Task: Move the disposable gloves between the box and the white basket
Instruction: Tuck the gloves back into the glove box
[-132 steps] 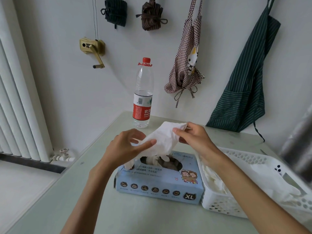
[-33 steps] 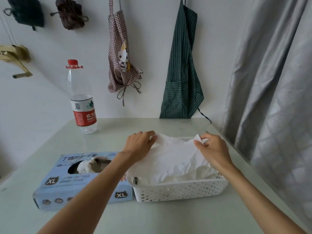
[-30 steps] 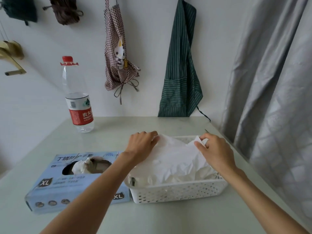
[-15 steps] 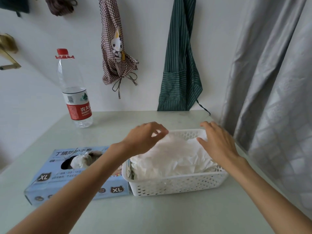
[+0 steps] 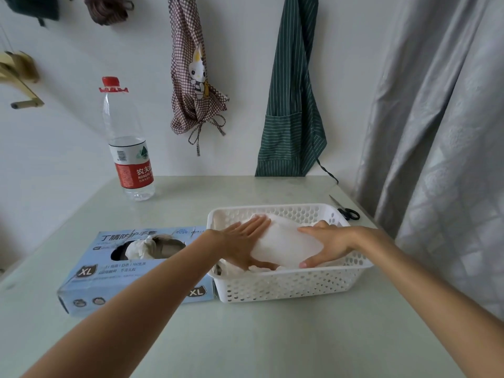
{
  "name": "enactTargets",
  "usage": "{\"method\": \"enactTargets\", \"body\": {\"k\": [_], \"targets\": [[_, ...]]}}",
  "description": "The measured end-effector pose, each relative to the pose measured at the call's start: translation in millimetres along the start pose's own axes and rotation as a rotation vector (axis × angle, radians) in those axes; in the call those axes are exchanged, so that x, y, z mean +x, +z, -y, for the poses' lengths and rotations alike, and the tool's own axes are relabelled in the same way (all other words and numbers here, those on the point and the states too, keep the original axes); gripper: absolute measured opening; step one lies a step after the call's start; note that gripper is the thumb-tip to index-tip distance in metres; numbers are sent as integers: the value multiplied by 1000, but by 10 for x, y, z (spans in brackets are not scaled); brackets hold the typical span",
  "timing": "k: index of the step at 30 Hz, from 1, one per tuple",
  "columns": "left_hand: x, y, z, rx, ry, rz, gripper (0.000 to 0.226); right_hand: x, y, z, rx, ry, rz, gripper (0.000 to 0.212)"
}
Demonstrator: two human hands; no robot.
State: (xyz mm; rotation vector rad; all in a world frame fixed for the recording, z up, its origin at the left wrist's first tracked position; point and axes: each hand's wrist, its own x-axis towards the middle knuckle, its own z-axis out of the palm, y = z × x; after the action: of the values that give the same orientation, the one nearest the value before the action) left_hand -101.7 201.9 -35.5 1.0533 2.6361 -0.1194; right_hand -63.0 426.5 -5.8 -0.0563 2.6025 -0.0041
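**White gloves lie between your 2 hands, inside the basket**

White disposable gloves (image 5: 286, 245) sit piled in the white basket (image 5: 289, 286), long axis running from near-left to far-right. Your left hand (image 5: 245, 245) and right hand (image 5: 324, 245) press them flat-fingered, 1 on each flank. The box (image 5: 114, 271) touches the basket's left wall, nearer your left hand.

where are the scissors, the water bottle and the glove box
scissors (image 5: 348, 213): head view, on the black handle loops.
water bottle (image 5: 133, 174): head view, on the red label.
glove box (image 5: 90, 272): head view, on the blue top by the XL mark.
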Motion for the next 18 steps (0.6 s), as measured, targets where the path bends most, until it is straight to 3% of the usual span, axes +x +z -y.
{"method": "enactTargets", "body": {"k": [5, 9, 12, 15, 18], "targets": [[20, 42, -14, -34, -26, 2, 105, 17, 50, -11, 34, -6, -26, 104], [-51, -124, -35, -318, -76, -48, 108, -67, -35, -64, 233, -41, -72, 106], [-209, -260, -17, -397, -51, -139, 90, -190, -79, -108, 363, -100, -169, 92], [-413, -369, 22, -434, 12, -299, 63, -279, -87, -150, 443, -141, -325, 62], [-588, -446, 104, -368, 8, -323, 34, -289, -55, -181, 331, -93, -452, 40]]}}
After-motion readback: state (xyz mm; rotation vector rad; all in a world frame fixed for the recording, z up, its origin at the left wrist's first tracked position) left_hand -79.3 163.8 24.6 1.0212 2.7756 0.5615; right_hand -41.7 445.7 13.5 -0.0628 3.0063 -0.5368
